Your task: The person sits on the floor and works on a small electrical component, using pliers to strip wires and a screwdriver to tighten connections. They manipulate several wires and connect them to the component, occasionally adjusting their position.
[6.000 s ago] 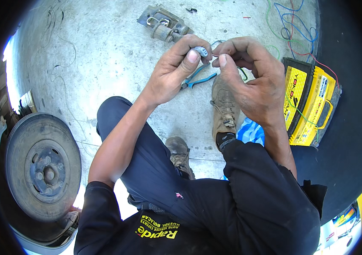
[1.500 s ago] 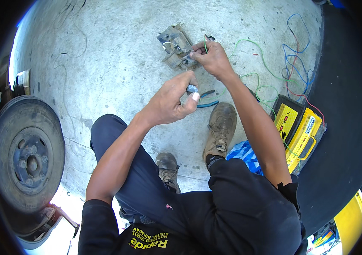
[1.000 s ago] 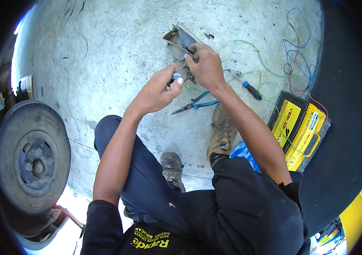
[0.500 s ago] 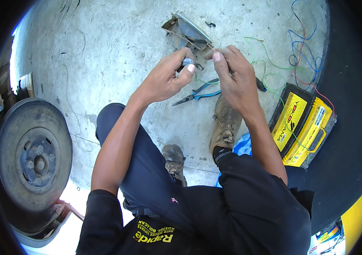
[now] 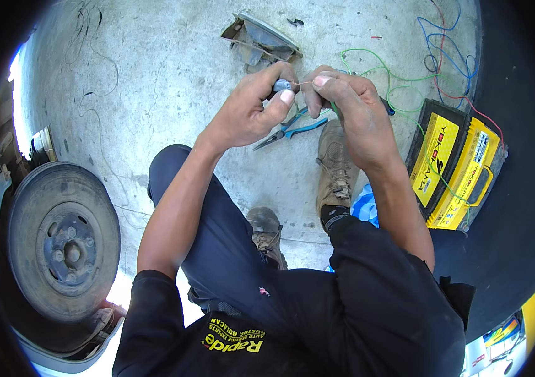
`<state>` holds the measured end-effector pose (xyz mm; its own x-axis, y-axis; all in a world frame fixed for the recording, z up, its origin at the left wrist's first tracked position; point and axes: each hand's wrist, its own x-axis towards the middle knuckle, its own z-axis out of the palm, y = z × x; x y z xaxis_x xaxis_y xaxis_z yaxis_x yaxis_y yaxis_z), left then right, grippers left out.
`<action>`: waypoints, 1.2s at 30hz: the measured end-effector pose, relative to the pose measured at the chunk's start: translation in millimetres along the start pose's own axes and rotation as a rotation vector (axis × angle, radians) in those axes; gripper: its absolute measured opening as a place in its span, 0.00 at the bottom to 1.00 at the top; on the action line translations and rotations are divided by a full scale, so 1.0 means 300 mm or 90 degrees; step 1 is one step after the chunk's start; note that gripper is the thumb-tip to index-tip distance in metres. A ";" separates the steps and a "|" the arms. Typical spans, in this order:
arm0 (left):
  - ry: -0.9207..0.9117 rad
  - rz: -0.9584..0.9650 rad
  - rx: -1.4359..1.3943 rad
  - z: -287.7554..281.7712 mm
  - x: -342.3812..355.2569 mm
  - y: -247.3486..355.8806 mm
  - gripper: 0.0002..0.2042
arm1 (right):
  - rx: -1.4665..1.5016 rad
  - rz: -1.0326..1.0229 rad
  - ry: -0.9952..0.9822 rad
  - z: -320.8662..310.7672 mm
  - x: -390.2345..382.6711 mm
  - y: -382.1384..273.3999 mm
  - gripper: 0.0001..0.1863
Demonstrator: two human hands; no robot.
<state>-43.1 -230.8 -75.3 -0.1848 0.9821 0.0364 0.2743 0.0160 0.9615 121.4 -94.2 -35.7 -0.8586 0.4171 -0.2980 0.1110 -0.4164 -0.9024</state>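
My left hand (image 5: 252,103) is closed around a small grey-blue cylindrical piece (image 5: 282,85), held between thumb and forefinger. A thin copper-coloured wire (image 5: 304,82) runs from that piece to my right hand (image 5: 352,110), which pinches it between thumb and fingers. Green wire shows by the right palm. Below the hands, blue-handled needle-nose pliers (image 5: 305,129) lie on the concrete with their jaws pointing left. Just beyond the left hand rests a dusty lamp-like housing (image 5: 264,39) with a rounded lens edge.
A yellow and black car battery (image 5: 459,166) stands at right, a green wire (image 5: 399,77) crossing it. Blue wire (image 5: 434,47) and red wire lie looped beyond. At left is a wheel (image 5: 70,245). A blue-and-white plastic bag (image 5: 365,207) sits by my right shoe (image 5: 336,163).
My right hand has drawn in lower beside the left, and the wire between them now runs level rather than up toward the housing. The view has shifted slightly.
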 end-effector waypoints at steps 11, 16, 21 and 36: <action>0.014 0.010 0.000 0.004 -0.002 0.002 0.15 | 0.015 -0.010 0.008 0.009 0.002 0.020 0.19; 0.010 0.003 -0.016 0.003 -0.006 -0.003 0.15 | -0.024 -0.037 0.019 0.012 0.009 0.020 0.18; 0.014 0.012 -0.021 0.003 -0.007 -0.012 0.16 | -0.052 -0.046 0.017 0.019 0.006 0.018 0.19; 0.007 -0.013 -0.036 0.001 -0.008 -0.010 0.16 | -0.076 -0.061 0.081 0.032 0.010 0.041 0.17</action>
<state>-43.1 -233.3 -78.3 -0.2004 0.9795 0.0195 0.2172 0.0250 0.9758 115.4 -105.7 -44.6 -0.7990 0.5518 -0.2389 0.0967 -0.2741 -0.9568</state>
